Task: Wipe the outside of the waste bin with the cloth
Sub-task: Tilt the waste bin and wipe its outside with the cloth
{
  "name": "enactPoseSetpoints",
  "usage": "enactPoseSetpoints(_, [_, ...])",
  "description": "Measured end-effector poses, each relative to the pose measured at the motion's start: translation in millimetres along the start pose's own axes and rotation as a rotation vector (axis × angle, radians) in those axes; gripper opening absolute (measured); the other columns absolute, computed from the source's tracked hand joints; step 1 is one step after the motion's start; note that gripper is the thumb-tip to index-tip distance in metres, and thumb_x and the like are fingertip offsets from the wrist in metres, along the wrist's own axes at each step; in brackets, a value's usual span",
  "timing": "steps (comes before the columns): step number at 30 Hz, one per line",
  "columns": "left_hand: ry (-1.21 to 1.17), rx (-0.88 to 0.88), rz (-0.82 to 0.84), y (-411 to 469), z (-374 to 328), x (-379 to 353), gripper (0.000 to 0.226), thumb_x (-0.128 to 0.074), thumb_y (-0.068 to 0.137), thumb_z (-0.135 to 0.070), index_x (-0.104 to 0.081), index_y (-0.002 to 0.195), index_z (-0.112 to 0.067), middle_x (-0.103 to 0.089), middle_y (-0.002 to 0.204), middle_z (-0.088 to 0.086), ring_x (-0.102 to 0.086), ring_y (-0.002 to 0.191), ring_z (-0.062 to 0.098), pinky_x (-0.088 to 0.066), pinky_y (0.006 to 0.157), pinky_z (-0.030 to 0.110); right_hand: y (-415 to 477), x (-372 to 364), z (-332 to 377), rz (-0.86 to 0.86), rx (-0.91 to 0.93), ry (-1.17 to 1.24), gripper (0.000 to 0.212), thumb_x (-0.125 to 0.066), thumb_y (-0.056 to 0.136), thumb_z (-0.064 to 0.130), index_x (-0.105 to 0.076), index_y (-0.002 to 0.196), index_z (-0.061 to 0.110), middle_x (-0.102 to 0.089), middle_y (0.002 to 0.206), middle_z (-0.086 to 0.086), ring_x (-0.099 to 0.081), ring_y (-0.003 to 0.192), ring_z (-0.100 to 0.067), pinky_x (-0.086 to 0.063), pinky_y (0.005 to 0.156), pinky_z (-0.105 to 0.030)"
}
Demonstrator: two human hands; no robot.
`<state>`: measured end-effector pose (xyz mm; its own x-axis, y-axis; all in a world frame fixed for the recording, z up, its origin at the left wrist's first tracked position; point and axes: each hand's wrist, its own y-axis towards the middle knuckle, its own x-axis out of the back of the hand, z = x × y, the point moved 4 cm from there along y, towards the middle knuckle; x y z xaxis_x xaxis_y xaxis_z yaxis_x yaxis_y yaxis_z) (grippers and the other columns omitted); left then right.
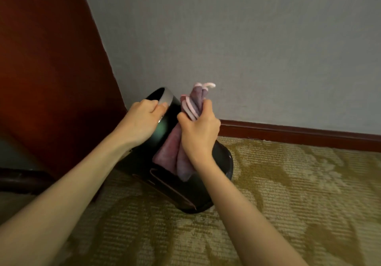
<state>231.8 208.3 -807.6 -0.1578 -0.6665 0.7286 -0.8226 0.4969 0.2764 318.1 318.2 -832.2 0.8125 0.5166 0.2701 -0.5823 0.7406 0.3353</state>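
Nearest the camera, two bare forearms were seen reaching forward over a patterned carpet [288,193]. Beyond them, a black bin [181,191] was seen on the carpet, tilted so that its base lay toward the viewer and its open mouth pointed up and away to the left. The bin was held at its rim by the left hand [142,119], the fingers curled over the edge and the thumb laid on the silver band. A bunched pink and purple cloth [175,152] was gripped in the closed right hand [199,132] and pressed against the bin's outer wall, one end hanging down below the fist and the folded end sticking up above it. To the left, a dark red-brown panel [47,70] was seen. Farthest back, a grey wall [247,39] was met at the floor by a dark red skirting [299,136].
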Motion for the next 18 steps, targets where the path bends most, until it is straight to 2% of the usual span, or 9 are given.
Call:
enactPoseSetpoints(2, [-0.002,0.008,-0.002,0,4,3,0.045,-0.044,0.095,-0.031,-0.055,0.069,0.004,-0.059,0.07,0.022,-0.053,0.066,0.032,-0.038,0.06,0.04,19,-5,-7,0.035,-0.025,-0.018,0.032,-0.068,0.072,0.026,-0.054,0.096,0.011,-0.066,0.087,-0.013,-0.061,0.079,-0.036,-0.048,0.068,-0.042])
enactPoseSetpoints(4, [-0.009,0.016,-0.001,-4,9,7,0.047,-0.044,0.096,-0.033,-0.053,0.068,0.004,-0.054,0.065,0.019,-0.049,0.061,0.028,-0.035,0.056,0.038,40,-12,-21,0.097,-0.07,-0.046,0.04,-0.07,0.072,0.028,-0.059,0.106,0.011,-0.068,0.094,-0.013,-0.063,0.087,-0.033,-0.049,0.072,-0.04])
enactPoseSetpoints(6, [-0.021,0.023,0.009,-10,15,8,0.048,-0.042,0.096,-0.035,-0.054,0.07,0.004,-0.058,0.068,0.022,-0.054,0.062,0.032,-0.038,0.057,0.041,62,-17,-42,0.179,-0.134,-0.08,0.05,-0.073,0.072,0.03,-0.061,0.117,0.012,-0.069,0.102,-0.012,-0.064,0.095,-0.029,-0.05,0.081,-0.04])
enactPoseSetpoints(10, [-0.064,0.037,0.015,-19,22,11,0.05,-0.04,0.095,-0.041,-0.059,0.073,0.0,-0.064,0.073,0.02,-0.061,0.067,0.031,-0.045,0.061,0.044,83,-14,-92,0.309,-0.243,-0.154,0.048,-0.075,0.073,0.024,-0.063,0.118,0.012,-0.068,0.109,-0.013,-0.064,0.101,-0.027,-0.049,0.09,-0.037])
enactPoseSetpoints(14, [-0.123,0.057,0.056,-16,21,10,0.058,-0.039,0.09,-0.049,-0.059,0.081,0.005,-0.063,0.085,0.031,-0.062,0.078,0.041,-0.048,0.073,0.054,79,11,-133,0.309,-0.333,-0.24,0.049,-0.075,0.074,0.026,-0.063,0.12,0.013,-0.067,0.111,-0.011,-0.062,0.099,-0.024,-0.045,0.081,-0.025])
enactPoseSetpoints(16, [-0.116,0.045,0.068,-10,17,7,0.058,-0.04,0.09,-0.048,-0.058,0.08,0.006,-0.062,0.083,0.031,-0.062,0.076,0.041,-0.049,0.069,0.052,71,23,-139,0.267,-0.342,-0.212,0.05,-0.075,0.074,0.026,-0.063,0.121,0.015,-0.068,0.106,-0.007,-0.061,0.092,-0.019,-0.043,0.076,-0.022])
enactPoseSetpoints(18, [-0.093,0.027,0.075,-5,14,5,0.058,-0.041,0.092,-0.047,-0.054,0.075,0.006,-0.058,0.074,0.031,-0.057,0.064,0.038,-0.041,0.058,0.042,60,33,-139,0.22,-0.315,-0.177,0.05,-0.075,0.074,0.026,-0.063,0.121,0.014,-0.068,0.1,-0.002,-0.062,0.088,-0.015,-0.044,0.074,-0.023])
